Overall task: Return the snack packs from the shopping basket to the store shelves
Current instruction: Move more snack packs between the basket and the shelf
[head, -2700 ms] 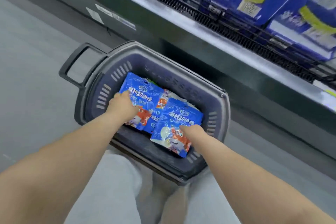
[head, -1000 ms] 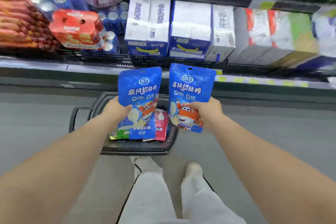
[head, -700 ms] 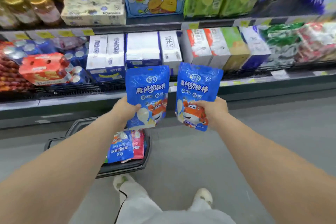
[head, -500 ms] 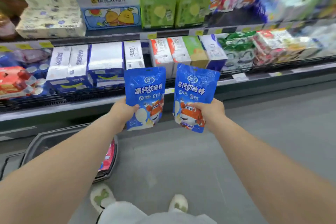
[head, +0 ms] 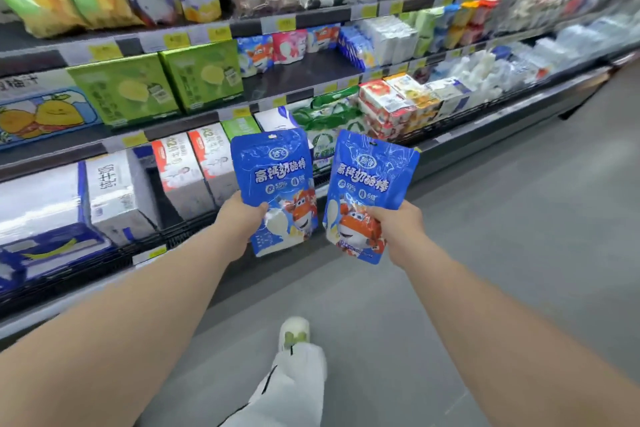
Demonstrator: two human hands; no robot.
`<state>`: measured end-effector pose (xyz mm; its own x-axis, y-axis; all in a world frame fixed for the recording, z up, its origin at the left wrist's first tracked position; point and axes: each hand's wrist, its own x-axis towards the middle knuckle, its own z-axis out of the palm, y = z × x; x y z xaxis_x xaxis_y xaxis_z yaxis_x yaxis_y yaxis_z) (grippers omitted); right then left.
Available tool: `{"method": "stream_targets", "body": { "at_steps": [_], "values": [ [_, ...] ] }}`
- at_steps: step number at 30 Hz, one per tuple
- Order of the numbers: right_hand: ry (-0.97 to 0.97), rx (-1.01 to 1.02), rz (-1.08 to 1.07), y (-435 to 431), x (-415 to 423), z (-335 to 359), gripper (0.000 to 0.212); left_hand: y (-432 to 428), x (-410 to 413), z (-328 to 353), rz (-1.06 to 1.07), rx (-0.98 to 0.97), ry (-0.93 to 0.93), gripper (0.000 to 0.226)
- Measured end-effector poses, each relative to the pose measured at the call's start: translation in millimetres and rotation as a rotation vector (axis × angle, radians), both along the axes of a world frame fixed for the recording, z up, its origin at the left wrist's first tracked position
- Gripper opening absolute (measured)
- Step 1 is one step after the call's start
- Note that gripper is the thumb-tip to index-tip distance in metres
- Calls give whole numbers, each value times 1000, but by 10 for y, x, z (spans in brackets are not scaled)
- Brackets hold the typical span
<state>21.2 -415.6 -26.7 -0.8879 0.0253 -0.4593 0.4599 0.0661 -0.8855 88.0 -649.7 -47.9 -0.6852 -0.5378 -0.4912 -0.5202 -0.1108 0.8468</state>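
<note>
Snack packs, 2 glossy flat pouches, in left hand and right hand.

Bare shelf gap opens between green boxes and white packs.

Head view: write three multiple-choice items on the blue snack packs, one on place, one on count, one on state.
1. On the shelf, the matching airplane-cartoon packs sit: A) right of the green boxes; B) among milk cartons; C) behind bottles.
2. Blue packs held: A) one; B) three; C) two.
3. The left hand is: A) empty; B) gripping a pack's lower part; C) resting on a carton.
Key: 1 A: they stand beside those boxes. 2 C: left pack and right pack. 3 B: its thumb lies over the pack's front.
</note>
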Motion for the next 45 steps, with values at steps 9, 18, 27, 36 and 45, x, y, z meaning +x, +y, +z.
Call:
{"method": "stream_targets", "body": {
  "at_steps": [9, 18, 27, 36, 45],
  "values": [
    [-7, -91, -2, -318, -1864, -123, 17, -99, -1862, 53, 53, 196, 49, 24],
    [-121, -96, 131, -462, -3635, -385, 6, 1, -3389, 20, 276, 277, 72, 13],
    [-130, -324, 283, -711, -5110, -431, 15, 282, -4544, -196, 519, 213, 164, 13],
    [-87, -315, 310, -1317, -5822, -633, 19, -181, -5156, -532, 645, 134, 367, 23],
    [266, -36, 488, -1543, -5906, -978, 31, -383, -5262, -819, 667, -245, 330, 22]
  ]
}}
